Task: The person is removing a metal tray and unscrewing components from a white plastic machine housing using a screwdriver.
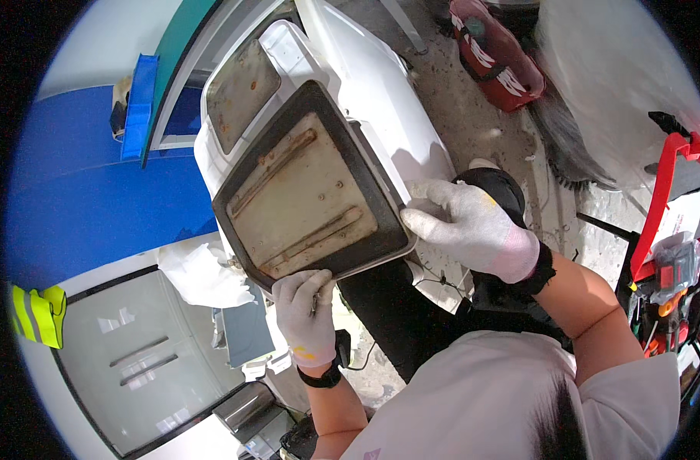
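Note:
A squarish panel point(300, 207) with a wide black border is tilted up in front of me. Its pale, rust-stained face carries two raised ribs. My left hand point(304, 318), in a white glove, has its fingers bent over the panel's near edge; a small dark metallic thing shows by those fingers, too small to name. At the right corner, my gloved right hand point(472, 226) grips the rim between thumb and fingers. Behind the panel stands a white moulded body point(396, 107) with a second stained metal plate point(244, 96) set in it.
Right of me are a red tool bag point(497, 57), a large plastic-wrapped thing point(626, 84) and a red-handled tool holder point(660, 207) with several tools. On the left are a blue wall point(104, 207), a glazed door point(143, 360), a yellow vest point(39, 316) and a white plastic bag point(204, 276).

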`<state>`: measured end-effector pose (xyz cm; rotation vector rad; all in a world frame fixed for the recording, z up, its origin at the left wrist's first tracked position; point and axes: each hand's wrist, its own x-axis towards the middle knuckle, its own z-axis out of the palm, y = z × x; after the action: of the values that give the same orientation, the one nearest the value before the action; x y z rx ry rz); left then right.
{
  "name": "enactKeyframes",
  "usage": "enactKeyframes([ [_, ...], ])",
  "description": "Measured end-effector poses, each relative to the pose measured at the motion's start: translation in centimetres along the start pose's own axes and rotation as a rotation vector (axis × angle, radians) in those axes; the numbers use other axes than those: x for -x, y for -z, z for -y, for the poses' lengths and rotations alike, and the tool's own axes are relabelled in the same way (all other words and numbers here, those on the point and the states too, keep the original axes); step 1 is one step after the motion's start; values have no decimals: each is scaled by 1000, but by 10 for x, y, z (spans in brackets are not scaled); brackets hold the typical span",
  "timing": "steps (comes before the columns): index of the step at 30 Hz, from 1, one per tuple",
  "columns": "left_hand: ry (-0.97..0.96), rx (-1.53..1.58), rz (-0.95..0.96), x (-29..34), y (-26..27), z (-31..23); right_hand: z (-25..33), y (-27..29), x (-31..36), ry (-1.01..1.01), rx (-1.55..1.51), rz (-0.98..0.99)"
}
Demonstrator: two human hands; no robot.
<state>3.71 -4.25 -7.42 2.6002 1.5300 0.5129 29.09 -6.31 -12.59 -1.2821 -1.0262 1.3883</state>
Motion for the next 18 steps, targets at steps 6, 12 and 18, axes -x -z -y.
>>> enactKeyframes([
  [6, 21, 31, -14, 0, -2, -1, 0, 2, 0, -16, -21, 47],
  [12, 37, 29, -10, -1, -4, 2, 2, 3, 2, -14, 44, 45],
  [18, 77, 61, -5, -5, -2, 0, 2, 0, 0, -45, 79, 45],
])
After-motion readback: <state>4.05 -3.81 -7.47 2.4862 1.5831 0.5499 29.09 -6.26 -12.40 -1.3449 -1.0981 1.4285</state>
